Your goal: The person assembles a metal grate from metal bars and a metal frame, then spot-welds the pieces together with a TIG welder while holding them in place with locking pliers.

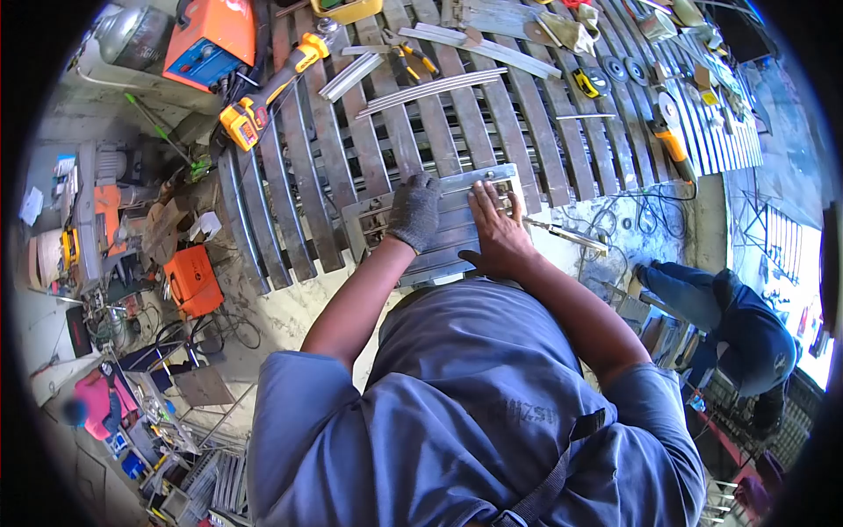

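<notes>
A rectangular metal frame (455,230) with slats across it lies at the near edge of the slatted metal workbench, close to my body. My left hand (415,213), in a dark grey glove, rests on the frame's left part with its fingers curled on it; their tips are hidden. On the frame's right part lies my right hand (499,230), bare, its fingers stretched out flat near a corner. Something dark shows at its thumb. Beyond the frame, thin metal rods (430,91) and pliers (413,61) lie on the workbench (457,132).
A yellow angle grinder (272,88) lies at the bench's left, beside an orange machine (211,44). Another grinder (672,140), a tape measure (590,83) and discs (625,69) are at the right. One person (746,325) bends at the right; another (105,400) is far left.
</notes>
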A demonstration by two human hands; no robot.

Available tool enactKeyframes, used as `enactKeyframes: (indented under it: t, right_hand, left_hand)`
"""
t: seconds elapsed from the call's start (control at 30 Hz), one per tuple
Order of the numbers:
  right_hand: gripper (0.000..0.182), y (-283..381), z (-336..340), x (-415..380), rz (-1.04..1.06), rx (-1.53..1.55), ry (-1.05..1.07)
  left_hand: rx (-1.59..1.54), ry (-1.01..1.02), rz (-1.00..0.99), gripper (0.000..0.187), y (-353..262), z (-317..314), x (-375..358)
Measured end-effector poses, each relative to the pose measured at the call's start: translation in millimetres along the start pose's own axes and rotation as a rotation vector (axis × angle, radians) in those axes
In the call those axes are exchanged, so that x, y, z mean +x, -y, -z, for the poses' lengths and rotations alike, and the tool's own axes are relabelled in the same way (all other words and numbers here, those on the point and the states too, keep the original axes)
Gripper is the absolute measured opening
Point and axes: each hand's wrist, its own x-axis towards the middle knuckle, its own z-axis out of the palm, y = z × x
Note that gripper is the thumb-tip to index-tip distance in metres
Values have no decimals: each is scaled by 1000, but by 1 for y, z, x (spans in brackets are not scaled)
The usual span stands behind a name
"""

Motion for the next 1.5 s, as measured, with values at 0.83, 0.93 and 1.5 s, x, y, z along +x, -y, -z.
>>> enactKeyframes:
  t: [0.83, 0.93, 1.5]
  right_hand:
    - [61, -26, -38, -21, 109, 218, -308]
    - [39, -36, -38, -34, 121, 253, -416]
    - [62, -69, -15, -34, -108, 184, -442]
  left_hand:
    - [14, 204, 85, 26, -43, 59, 26]
    - [95, 205, 59, 37, -63, 63, 27]
    - [139, 214, -89, 101, -46, 14, -39]
